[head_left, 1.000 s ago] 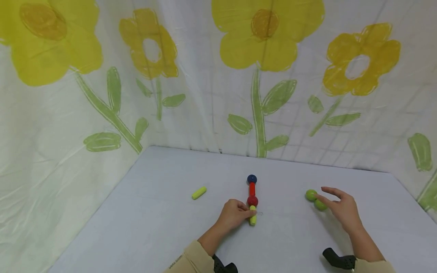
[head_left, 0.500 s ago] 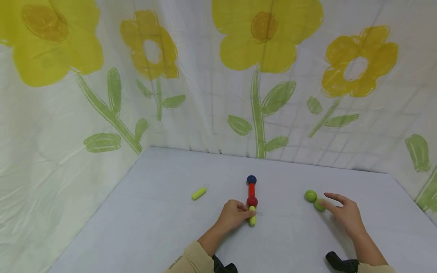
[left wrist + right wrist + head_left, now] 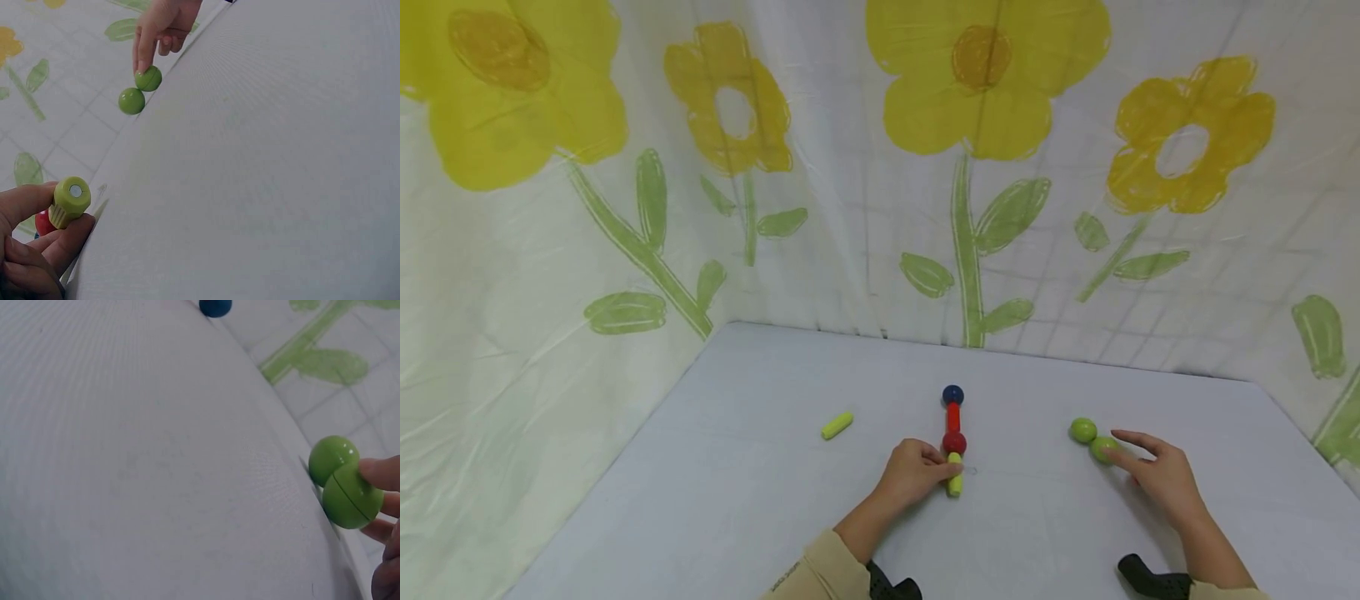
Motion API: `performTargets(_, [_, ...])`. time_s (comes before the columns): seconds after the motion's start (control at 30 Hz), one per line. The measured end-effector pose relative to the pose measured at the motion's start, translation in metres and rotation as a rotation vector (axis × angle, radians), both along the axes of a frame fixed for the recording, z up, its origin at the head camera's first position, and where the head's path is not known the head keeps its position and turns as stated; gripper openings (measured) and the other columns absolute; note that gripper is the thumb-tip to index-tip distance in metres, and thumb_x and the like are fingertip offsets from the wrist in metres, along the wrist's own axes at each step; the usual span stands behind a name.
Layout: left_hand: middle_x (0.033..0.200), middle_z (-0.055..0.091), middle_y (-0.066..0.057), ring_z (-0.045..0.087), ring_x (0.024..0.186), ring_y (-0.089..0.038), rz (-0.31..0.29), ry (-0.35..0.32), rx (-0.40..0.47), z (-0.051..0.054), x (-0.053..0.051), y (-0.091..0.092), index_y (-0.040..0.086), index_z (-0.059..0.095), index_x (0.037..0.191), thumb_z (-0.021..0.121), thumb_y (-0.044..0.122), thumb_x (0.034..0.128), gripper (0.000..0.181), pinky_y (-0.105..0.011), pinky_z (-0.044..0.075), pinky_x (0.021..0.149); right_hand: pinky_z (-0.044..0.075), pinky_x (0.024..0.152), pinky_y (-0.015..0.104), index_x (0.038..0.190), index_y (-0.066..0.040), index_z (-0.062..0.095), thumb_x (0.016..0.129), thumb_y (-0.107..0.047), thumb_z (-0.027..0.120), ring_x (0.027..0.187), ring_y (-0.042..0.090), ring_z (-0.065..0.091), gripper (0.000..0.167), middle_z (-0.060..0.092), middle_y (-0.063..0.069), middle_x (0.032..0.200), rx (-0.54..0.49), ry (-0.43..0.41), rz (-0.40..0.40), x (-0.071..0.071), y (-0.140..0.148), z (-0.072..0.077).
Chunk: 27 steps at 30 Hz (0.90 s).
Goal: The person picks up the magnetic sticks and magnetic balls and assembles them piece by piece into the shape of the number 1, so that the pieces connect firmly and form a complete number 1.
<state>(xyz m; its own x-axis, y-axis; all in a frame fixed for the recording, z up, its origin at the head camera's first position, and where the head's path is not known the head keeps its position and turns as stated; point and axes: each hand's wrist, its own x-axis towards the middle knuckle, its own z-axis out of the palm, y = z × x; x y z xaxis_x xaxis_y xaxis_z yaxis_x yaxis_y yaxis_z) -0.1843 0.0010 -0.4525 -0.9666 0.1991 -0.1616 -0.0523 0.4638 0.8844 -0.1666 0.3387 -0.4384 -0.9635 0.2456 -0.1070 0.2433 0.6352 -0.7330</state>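
In the head view my left hand point(image 3: 912, 475) pinches a yellow-green magnetic rod point(image 3: 955, 485) between thumb and fingers. Its far end meets a red ball point(image 3: 954, 442), followed by a red rod point(image 3: 953, 417) and a blue ball point(image 3: 952, 395) in one line on the table. The left wrist view shows a silvery disc in the end of the held rod point(image 3: 72, 199). My right hand point(image 3: 1163, 479) has thumb and fingers around the nearer green ball point(image 3: 351, 499). Another green ball point(image 3: 331, 456) touches it on the far side. The right hand's fingertips are partly hidden behind the ball.
Left of the chain, a loose yellow-green rod point(image 3: 837, 425) lies on the white table point(image 3: 700, 500). A curtain point(image 3: 835, 250) printed with yellow flowers hangs behind the table's far edge. Black wrist mounts point(image 3: 1152, 577) sit at both wrists.
My right hand has drawn slightly back and to the right, its fingers now coming around the nearer green ball. The left hand keeps its hold on the rod.
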Motion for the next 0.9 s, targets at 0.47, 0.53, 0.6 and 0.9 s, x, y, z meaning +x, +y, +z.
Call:
performTargets(0.47, [0.066,0.062,0.002,0.052,0.06,-0.007,-0.006,0.006,0.014,-0.0005,0.0001,-0.0014,0.004,0.069,0.079,0.075,0.027,0.0778,0.024,-0.02,0.042,0.054,0.042,0.055,0.024,0.133,0.001,0.045,0.084,-0.046,0.065,0.056,0.005,0.048,0.071,0.044,0.023,0.128,-0.023,-0.017,0.013,0.0021,-0.0003,-0.0055])
performTargets(0.53, [0.066,0.062,0.002,0.052,0.06,-0.007,-0.007,0.004,0.01,-0.0003,0.0003,-0.0014,0.004,0.069,0.08,0.075,0.028,0.0779,0.024,-0.021,0.041,0.054,0.042,0.055,0.024,0.133,0.001,0.046,0.084,-0.046,0.065,0.056,0.005,0.048,0.071,0.046,0.022,0.127,-0.021,-0.019,0.01,0.0021,0.0,-0.0062])
performTargets(0.6, [0.066,0.061,0.002,0.051,0.06,-0.007,-0.008,0.003,0.007,-0.0003,0.0005,-0.0014,0.004,0.069,0.08,0.074,0.028,0.078,0.025,-0.021,0.041,0.054,0.042,0.055,0.024,0.134,0.001,0.046,0.084,-0.047,0.064,0.057,0.006,0.048,0.072,0.046,0.022,0.127,-0.02,-0.026,0.006,0.0019,0.0007,-0.0068])
performTargets(0.9, [0.067,0.062,0.002,0.052,0.061,-0.007,-0.005,0.001,0.006,-0.0013,-0.0002,-0.0011,0.005,0.069,0.08,0.075,0.029,0.0774,0.025,-0.021,0.041,0.054,0.042,0.055,0.024,0.134,0.0,0.045,0.082,-0.049,0.065,0.058,0.005,0.048,0.074,0.044,0.021,0.131,-0.024,-0.042,-0.008,0.0005,0.003,-0.0092])
